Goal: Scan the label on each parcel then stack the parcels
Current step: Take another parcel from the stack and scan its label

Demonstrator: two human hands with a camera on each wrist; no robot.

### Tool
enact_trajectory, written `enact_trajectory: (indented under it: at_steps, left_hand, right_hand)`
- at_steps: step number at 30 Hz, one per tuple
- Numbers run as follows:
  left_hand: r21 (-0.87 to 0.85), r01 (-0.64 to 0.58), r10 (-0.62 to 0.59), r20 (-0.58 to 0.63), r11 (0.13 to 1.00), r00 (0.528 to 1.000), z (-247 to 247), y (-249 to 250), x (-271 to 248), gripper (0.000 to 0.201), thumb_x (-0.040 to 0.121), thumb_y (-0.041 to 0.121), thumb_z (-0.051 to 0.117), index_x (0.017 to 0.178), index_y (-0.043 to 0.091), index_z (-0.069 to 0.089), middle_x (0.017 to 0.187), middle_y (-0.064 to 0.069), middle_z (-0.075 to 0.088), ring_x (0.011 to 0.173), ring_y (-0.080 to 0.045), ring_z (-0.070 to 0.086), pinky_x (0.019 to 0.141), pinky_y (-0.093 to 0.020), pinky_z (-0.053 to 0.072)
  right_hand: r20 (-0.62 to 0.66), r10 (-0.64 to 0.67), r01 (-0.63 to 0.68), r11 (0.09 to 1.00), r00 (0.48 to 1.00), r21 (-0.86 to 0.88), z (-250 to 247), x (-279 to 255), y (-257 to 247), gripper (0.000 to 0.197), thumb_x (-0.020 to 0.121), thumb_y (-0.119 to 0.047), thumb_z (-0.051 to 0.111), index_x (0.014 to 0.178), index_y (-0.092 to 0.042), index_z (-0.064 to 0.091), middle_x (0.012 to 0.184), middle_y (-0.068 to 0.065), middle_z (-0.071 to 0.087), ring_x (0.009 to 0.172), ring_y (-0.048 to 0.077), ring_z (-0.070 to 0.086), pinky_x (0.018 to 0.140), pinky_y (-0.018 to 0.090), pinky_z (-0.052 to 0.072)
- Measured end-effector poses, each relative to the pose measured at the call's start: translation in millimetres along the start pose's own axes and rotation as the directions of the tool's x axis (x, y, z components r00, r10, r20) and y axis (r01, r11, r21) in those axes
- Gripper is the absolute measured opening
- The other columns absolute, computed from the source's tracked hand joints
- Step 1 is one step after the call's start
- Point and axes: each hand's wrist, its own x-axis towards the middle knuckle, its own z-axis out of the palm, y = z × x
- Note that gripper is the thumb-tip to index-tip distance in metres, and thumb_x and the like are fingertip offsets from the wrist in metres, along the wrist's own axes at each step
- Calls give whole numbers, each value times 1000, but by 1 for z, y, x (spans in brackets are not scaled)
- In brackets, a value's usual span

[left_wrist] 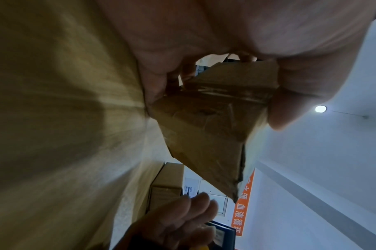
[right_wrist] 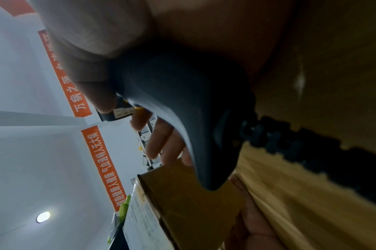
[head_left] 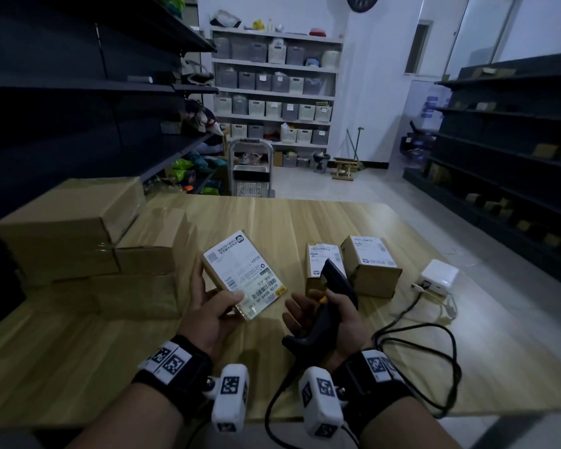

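Observation:
My left hand (head_left: pixel 212 306) grips a small cardboard parcel (head_left: pixel 243 273) above the wooden table (head_left: pixel 110 351), its white label facing up and tilted toward me. The left wrist view shows the parcel (left_wrist: pixel 210 128) from below, pinched between thumb and fingers. My right hand (head_left: pixel 324 315) holds a black barcode scanner (head_left: pixel 332 293) by its handle, head pointing away, just right of the parcel. In the right wrist view the scanner (right_wrist: pixel 182 104) fills the middle, with the parcel (right_wrist: pixel 182 211) beyond it. Two more labelled parcels (head_left: pixel 324 264) (head_left: pixel 370 264) stand behind the scanner.
Larger cardboard boxes (head_left: pixel 78 234) are stacked at the table's left. A white power adapter (head_left: pixel 438 277) lies at the right, and the black scanner cable (head_left: pixel 434 358) loops over the table's right front. Dark shelving flanks both sides.

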Motion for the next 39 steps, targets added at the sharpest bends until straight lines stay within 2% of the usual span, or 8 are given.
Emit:
enact_trajectory:
  at_steps: [5,10,14,19,23,31,34,39]
  left_hand:
    - [-3,-14,14,-58,1000,998,1,-3,-2,96,68,-1,88,148,33,47,117,-19,83,108,-43,81,99,-67,62]
    - [-39,18,-21,-90,999,996,0,-1,0,112,47,30,113,141,15,55,126,-27,79,117,-50,77,99,-67,62]
    - [-39,-8,3,-127,999,992,0,1,-3,75,77,26,92,138,1,57,132,-31,75,118,-46,77,109,-66,59]
    - [-43,-17,11,-136,999,991,0,2,-3,84,73,9,84,146,26,46,139,-31,68,121,-47,75,107,-60,60]
    - [-80,-71,62,-102,994,993,3,1,-3,110,76,-7,77,156,58,37,134,-26,73,121,-45,75,107,-61,59]
    - [-36,16,-14,58,999,998,2,4,-2,59,78,6,82,120,46,75,127,-24,78,108,-40,79,78,-47,69]
    - [-36,-2,2,21,999,1000,3,4,-2,42,79,17,84,113,39,75,129,-27,74,105,-40,77,85,-53,67]
    - [-21,-16,16,-22,1000,1000,2,5,-4,75,52,25,99,121,27,69,134,-32,70,102,-41,77,100,-66,60]
  right_hand:
    - [58,23,-24,1000,998,10,-1,-2,-1,26,86,-33,63,99,-10,61,117,25,78,102,38,79,111,56,48]
    - [75,3,-8,998,997,67,-3,-3,-4,23,88,-29,64,99,-9,63,131,26,74,122,38,73,126,57,35]
    - [46,-24,20,996,999,88,-1,-8,-6,21,95,-29,59,97,-8,63,133,23,74,131,39,68,127,54,34]
    - [-15,-37,38,995,999,93,-3,-6,-8,26,103,-30,53,100,-7,65,131,26,74,115,36,76,123,54,39]
    - [-19,-25,26,998,1000,60,-6,-4,-6,25,97,-31,59,101,-6,65,137,25,69,134,42,63,124,59,37]
    - [-47,-40,44,995,998,90,-1,-8,-7,25,102,-29,55,99,-7,66,141,24,68,133,39,64,123,58,39]
    - [-49,-46,50,994,998,94,0,-9,-7,25,102,-29,56,99,-7,66,141,23,68,132,38,65,122,58,40]
    - [-41,-63,66,994,997,92,-2,-9,-7,24,102,-29,56,100,-7,65,140,23,70,133,39,65,118,58,45]
